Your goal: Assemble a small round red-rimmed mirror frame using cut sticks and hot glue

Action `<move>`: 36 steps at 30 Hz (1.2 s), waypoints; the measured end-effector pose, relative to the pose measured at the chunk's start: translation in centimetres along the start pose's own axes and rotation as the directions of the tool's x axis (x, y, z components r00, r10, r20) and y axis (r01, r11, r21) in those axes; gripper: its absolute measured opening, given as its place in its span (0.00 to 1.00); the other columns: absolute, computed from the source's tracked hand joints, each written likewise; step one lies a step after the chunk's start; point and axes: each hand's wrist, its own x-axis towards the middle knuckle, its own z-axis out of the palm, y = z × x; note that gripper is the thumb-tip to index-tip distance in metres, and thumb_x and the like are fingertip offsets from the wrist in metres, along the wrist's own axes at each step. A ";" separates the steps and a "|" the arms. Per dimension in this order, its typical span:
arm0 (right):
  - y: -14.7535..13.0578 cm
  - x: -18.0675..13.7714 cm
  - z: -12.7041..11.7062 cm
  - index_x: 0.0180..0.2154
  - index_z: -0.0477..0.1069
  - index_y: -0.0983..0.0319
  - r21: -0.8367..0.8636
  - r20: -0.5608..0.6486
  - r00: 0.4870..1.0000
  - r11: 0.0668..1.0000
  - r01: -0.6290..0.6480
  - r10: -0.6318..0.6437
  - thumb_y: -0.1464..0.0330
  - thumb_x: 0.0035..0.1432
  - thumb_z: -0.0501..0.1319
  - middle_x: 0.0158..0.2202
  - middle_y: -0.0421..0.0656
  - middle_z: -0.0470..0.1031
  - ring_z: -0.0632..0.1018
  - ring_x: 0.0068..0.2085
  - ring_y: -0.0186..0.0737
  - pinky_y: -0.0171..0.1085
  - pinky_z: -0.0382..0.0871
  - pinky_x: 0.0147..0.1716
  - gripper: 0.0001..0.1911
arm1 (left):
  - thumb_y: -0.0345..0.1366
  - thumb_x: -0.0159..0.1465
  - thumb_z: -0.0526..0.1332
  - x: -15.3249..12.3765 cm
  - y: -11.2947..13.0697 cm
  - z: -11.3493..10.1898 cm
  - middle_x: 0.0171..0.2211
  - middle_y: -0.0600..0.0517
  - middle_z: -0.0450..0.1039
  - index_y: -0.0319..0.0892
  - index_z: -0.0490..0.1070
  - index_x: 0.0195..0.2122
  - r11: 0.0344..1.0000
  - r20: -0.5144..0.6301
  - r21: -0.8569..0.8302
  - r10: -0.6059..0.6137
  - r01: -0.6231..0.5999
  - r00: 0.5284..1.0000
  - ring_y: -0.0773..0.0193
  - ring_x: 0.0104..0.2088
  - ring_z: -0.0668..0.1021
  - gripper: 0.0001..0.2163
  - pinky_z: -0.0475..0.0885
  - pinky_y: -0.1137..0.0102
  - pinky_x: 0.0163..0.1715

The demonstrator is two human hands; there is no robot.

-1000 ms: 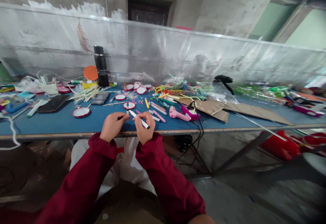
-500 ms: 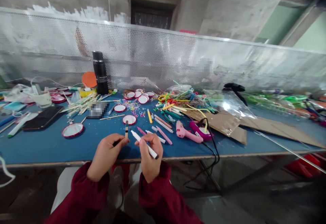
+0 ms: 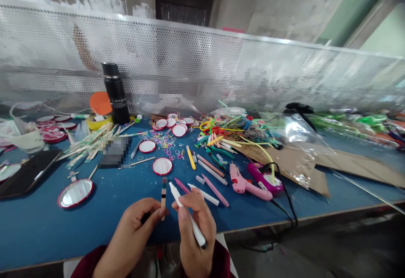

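Between thumb and fingers, my left hand [image 3: 139, 223] pinches a small wooden craft stick [image 3: 163, 200], held upright with dark bands across its upper part. My right hand [image 3: 198, 223] grips a white marker pen [image 3: 186, 214] like a pencil. The marker's tip is close to the right of the stick's top; whether they touch I cannot tell. Just beyond the hands lie a pink marker [image 3: 182, 186], a white marker [image 3: 204, 194] and a light pink marker [image 3: 215, 190]. A round red-rimmed mirror [image 3: 162, 166] rests past the stick.
To the right lie a pink glue gun [image 3: 248, 184], a purple device [image 3: 264, 179] and cardboard [image 3: 294, 166]. A black bottle [image 3: 116, 94] stands at the back left, near wooden sticks [image 3: 90, 143]. A phone [image 3: 30, 172] and another round mirror [image 3: 76, 193] are on the left.
The view has tilted down and come closer to the table. Both hands keep their grip on the stick and the marker, still close together.
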 end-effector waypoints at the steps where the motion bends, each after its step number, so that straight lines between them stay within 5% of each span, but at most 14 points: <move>1: -0.1 0.2 0.0 0.39 0.73 0.54 -0.009 0.006 1.000 1.000 0.007 -0.007 0.73 0.60 0.58 0.32 0.38 0.79 0.80 0.33 0.43 0.54 0.61 0.60 0.09 | 0.51 0.64 0.59 0.0 -0.1 0.0 0.27 0.51 0.77 0.47 0.77 0.27 1.000 0.014 -0.008 -0.004 0.004 1.000 0.60 0.30 0.76 0.16 0.70 0.70 0.33; 5: -0.2 0.6 -0.5 0.39 0.72 0.54 -0.010 0.062 0.998 1.000 0.012 -0.011 0.73 0.59 0.58 0.31 0.38 0.78 0.80 0.33 0.44 0.54 0.61 0.59 0.09 | 0.50 0.63 0.60 0.0 -0.4 0.0 0.31 0.50 0.79 0.48 0.79 0.29 0.999 0.027 -0.024 -0.031 0.031 0.999 0.59 0.33 0.78 0.14 0.71 0.70 0.35; 13: 0.6 0.9 -1.3 0.42 0.71 0.54 0.010 0.226 0.973 0.998 -0.056 0.052 0.73 0.62 0.57 0.34 0.38 0.79 0.80 0.37 0.42 0.50 0.64 0.57 0.09 | 0.51 0.63 0.60 0.1 -0.4 0.6 0.29 0.51 0.77 0.47 0.77 0.29 0.998 -0.122 0.010 -0.055 0.057 0.991 0.59 0.32 0.76 0.15 0.70 0.71 0.33; 18: 0.6 0.8 -1.5 0.42 0.71 0.56 0.015 0.293 0.956 1.000 0.002 -0.006 0.72 0.62 0.57 0.35 0.39 0.79 0.80 0.38 0.41 0.52 0.58 0.61 0.08 | 0.49 0.65 0.59 -0.3 0.1 0.6 0.28 0.52 0.75 0.44 0.76 0.29 0.999 -0.147 0.001 -0.041 0.042 0.988 0.62 0.31 0.74 0.16 0.68 0.72 0.34; 27: 0.5 0.7 -0.7 0.39 0.72 0.59 -0.072 0.183 0.983 0.997 -0.007 0.020 0.71 0.62 0.57 0.32 0.37 0.78 0.79 0.35 0.38 0.50 0.58 0.61 0.06 | 0.45 0.67 0.59 -0.6 -0.1 -0.2 0.27 0.54 0.72 0.43 0.75 0.28 0.998 -0.064 -0.043 0.052 -0.055 0.997 0.66 0.30 0.72 0.14 0.66 0.74 0.33; 33: 1.3 0.2 -0.5 0.42 0.70 0.60 0.047 0.111 0.971 0.975 -0.217 0.211 0.66 0.64 0.58 0.33 0.41 0.77 0.79 0.35 0.39 0.40 0.72 0.39 0.06 | 0.46 0.66 0.59 -0.5 -0.6 0.0 0.28 0.54 0.73 0.43 0.75 0.30 0.999 -0.112 -0.018 0.040 -0.042 0.993 0.64 0.31 0.72 0.14 0.66 0.73 0.34; 36: 1.5 0.1 -0.5 0.41 0.68 0.60 0.084 0.149 0.955 0.959 -0.270 0.256 0.65 0.65 0.58 0.34 0.41 0.77 0.78 0.35 0.39 0.38 0.71 0.37 0.06 | 0.47 0.67 0.58 -0.4 -0.5 0.2 0.29 0.54 0.72 0.43 0.74 0.31 0.999 -0.142 -0.009 0.041 -0.043 0.989 0.65 0.31 0.72 0.14 0.65 0.73 0.34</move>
